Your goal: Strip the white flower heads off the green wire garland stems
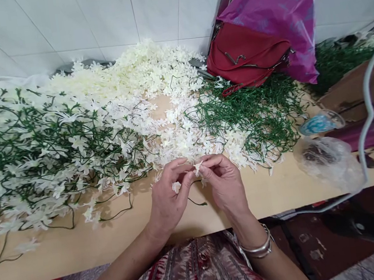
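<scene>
With our left hand (167, 197) and right hand (226, 184) both pinching one white flower (197, 168), we want light fingertip pressure to avoid creasing it.

A maroon, cream and grey-brown cloth garment (187, 277), patterned with dark, jagged lines running lengthwise, is worn. The wrist (243, 225) of the bare right hand (226, 181) is encircled by shiny, rounded, silver-coloured metal bangles (258, 251).
</scene>
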Tool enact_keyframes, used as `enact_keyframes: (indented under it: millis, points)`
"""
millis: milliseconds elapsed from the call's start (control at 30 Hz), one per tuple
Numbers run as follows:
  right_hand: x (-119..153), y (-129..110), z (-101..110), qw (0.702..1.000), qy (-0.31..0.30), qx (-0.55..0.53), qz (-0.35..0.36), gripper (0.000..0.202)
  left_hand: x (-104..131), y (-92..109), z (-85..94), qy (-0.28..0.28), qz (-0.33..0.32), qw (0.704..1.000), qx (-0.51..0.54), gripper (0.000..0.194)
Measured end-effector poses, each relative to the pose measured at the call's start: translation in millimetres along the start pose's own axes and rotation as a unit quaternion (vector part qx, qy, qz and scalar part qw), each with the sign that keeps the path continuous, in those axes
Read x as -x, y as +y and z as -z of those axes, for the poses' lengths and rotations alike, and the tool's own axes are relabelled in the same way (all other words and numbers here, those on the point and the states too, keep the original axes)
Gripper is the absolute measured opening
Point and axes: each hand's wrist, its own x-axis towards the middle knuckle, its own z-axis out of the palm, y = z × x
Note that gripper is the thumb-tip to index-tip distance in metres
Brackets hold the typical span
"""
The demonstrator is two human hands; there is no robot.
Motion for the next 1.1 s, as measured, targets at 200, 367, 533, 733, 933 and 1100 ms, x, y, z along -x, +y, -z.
enact_keyframes:
  millis: [200,367,533,733,933,1100]
  points:
    - [-3.5,-5.7,10.4,0.998,-0.001,-0.044,-0.038,0.025,9.2,-7.5,18.2,-0.130,-0.130,0.979,-0.091,0.011]
    - [-4.8,-12.1,24.7,0.999,0.032,-0.033,-0.028,0.028,19.9,-11.2,15.7,-0.291,-0.193,0.913,-0.212,0.019]
    - [-6.9,-16.4,46.2,0.995,0.083,0.021,-0.053,0.036,19.9,-13.3,9.6,-0.320,-0.202,0.896,-0.232,0.016]
    - [-5.2,-16.3,55.5,0.997,0.044,0.018,-0.063,0.021,16.2,-15.1,3.2,-0.293,-0.209,0.911,-0.203,0.014]
    - [0.2,-18.0,36.7,0.997,-0.025,0.021,-0.073,0.018,9.8,-15.7,9.8,-0.134,-0.009,0.987,0.084,0.015]
    - [1.9,-11.1,15.7,0.991,-0.095,0.069,-0.061,0.013,6.4,-18.6,15.6,-0.084,0.120,0.968,0.206,0.020]
